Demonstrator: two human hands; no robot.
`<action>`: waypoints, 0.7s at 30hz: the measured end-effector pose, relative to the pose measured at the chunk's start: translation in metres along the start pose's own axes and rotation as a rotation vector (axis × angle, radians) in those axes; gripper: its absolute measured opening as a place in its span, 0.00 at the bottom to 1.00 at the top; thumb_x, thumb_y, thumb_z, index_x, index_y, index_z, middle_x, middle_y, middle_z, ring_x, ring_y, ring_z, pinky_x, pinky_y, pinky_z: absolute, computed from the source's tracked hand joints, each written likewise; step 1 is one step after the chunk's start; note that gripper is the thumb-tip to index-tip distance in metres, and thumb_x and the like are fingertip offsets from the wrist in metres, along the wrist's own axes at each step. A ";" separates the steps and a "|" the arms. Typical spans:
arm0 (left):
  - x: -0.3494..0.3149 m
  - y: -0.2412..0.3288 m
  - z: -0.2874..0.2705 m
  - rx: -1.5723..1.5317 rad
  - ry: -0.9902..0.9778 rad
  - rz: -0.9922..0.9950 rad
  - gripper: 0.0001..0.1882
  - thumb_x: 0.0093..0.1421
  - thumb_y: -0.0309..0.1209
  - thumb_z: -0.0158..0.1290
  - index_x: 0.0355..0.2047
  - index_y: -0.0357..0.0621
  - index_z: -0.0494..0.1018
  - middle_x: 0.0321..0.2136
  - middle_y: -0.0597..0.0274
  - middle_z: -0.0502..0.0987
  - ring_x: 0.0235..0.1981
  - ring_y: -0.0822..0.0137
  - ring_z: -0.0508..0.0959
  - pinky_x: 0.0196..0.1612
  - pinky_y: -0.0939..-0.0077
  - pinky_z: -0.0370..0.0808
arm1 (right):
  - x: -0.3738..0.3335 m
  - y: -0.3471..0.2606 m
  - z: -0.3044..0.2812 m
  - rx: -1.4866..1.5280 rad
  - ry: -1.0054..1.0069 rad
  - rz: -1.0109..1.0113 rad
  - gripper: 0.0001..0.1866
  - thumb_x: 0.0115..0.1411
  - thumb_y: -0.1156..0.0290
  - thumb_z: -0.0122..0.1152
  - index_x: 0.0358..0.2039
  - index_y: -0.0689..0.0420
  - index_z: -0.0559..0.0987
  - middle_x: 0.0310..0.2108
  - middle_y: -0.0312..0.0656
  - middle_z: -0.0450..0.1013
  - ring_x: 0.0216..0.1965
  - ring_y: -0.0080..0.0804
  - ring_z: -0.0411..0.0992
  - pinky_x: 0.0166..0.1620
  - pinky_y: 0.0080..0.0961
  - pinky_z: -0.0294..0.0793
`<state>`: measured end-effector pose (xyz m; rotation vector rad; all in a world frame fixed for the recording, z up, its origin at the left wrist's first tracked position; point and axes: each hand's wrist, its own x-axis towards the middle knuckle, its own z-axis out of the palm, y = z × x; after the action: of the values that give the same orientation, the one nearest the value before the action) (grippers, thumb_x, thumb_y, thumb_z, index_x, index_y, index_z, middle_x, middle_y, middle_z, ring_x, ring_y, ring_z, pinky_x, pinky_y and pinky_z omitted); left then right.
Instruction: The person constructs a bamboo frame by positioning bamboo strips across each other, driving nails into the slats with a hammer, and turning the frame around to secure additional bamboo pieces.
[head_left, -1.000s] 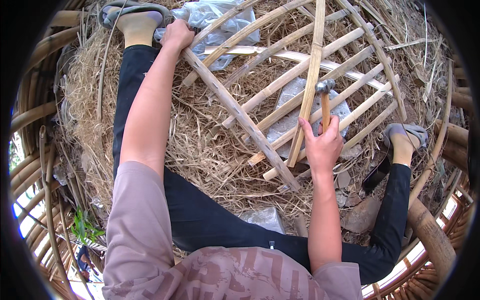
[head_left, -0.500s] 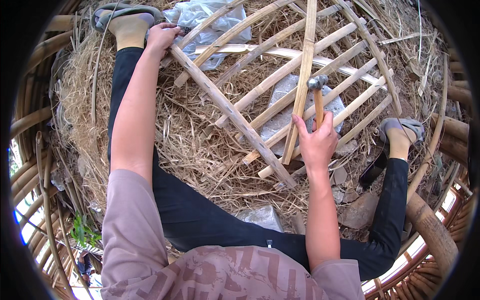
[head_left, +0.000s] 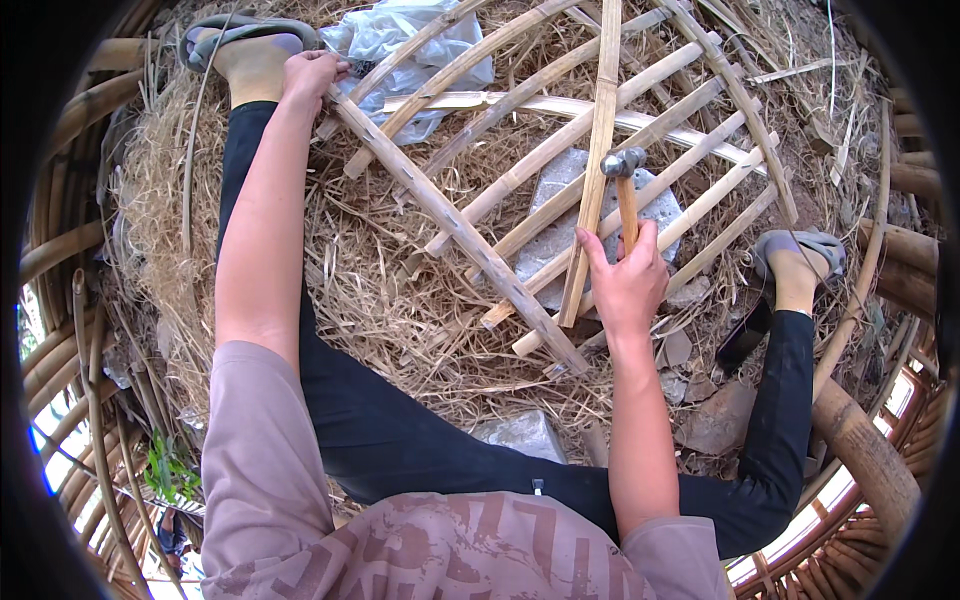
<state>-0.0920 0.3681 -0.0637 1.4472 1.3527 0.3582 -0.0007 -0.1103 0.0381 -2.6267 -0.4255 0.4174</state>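
Note:
My right hand is closed around the wooden handle of a ball-peen hammer, its metal head pointing up and away from me. The thumb of that hand lies beside a long upright bamboo strip. At the far left, my left hand has its fingers pinched together at the edge of a clear plastic bag. Small dark bits show at those fingertips, too small to name. Between my hands lies a lattice of crossed bamboo strips, partly over a grey stone slab.
Dry straw and shavings cover the ground. My outstretched legs flank the lattice. A pale block lies near my lap, and a dark flat object lies by my right foot. Curved bamboo poles rise at both sides.
The lattice and the hammer appear shifted slightly left and up in the picture. My left hand stays by the bag, its fingers a little more drawn together.

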 end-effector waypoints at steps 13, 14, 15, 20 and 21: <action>-0.035 0.094 -0.053 0.205 -0.114 0.284 0.15 0.67 0.30 0.59 0.48 0.31 0.74 0.41 0.54 0.85 0.40 0.66 0.86 0.42 0.77 0.81 | 0.001 -0.001 -0.002 0.009 -0.014 -0.045 0.32 0.54 0.45 0.75 0.41 0.60 0.71 0.29 0.54 0.78 0.32 0.57 0.78 0.36 0.49 0.76; -0.052 0.096 -0.043 0.136 -0.120 0.326 0.14 0.67 0.30 0.59 0.48 0.33 0.74 0.40 0.54 0.85 0.39 0.67 0.86 0.40 0.80 0.79 | 0.000 0.006 -0.001 -0.001 -0.047 -0.012 0.33 0.55 0.44 0.74 0.42 0.60 0.70 0.29 0.55 0.78 0.33 0.59 0.78 0.36 0.50 0.76; -0.071 0.099 -0.035 0.125 -0.109 0.338 0.14 0.67 0.30 0.59 0.48 0.33 0.74 0.40 0.54 0.85 0.39 0.67 0.86 0.40 0.80 0.79 | 0.000 0.010 -0.001 0.002 -0.013 -0.059 0.33 0.55 0.45 0.74 0.42 0.60 0.70 0.30 0.56 0.78 0.34 0.60 0.78 0.37 0.51 0.76; -0.209 0.078 -0.005 0.062 -0.192 0.654 0.09 0.66 0.27 0.59 0.42 0.33 0.77 0.38 0.55 0.85 0.38 0.70 0.84 0.43 0.77 0.79 | -0.001 0.013 -0.002 -0.015 -0.034 -0.109 0.35 0.53 0.45 0.75 0.43 0.61 0.69 0.32 0.57 0.78 0.36 0.60 0.78 0.38 0.51 0.77; -0.236 0.061 0.000 0.040 -0.277 0.688 0.07 0.65 0.25 0.59 0.40 0.33 0.79 0.37 0.57 0.86 0.38 0.71 0.84 0.44 0.76 0.79 | -0.002 0.013 -0.005 -0.017 -0.030 -0.109 0.35 0.53 0.45 0.75 0.43 0.61 0.69 0.32 0.57 0.78 0.36 0.60 0.78 0.38 0.51 0.77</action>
<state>-0.1324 0.1807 0.0863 1.8946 0.6141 0.5443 0.0018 -0.1241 0.0367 -2.6020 -0.5816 0.4195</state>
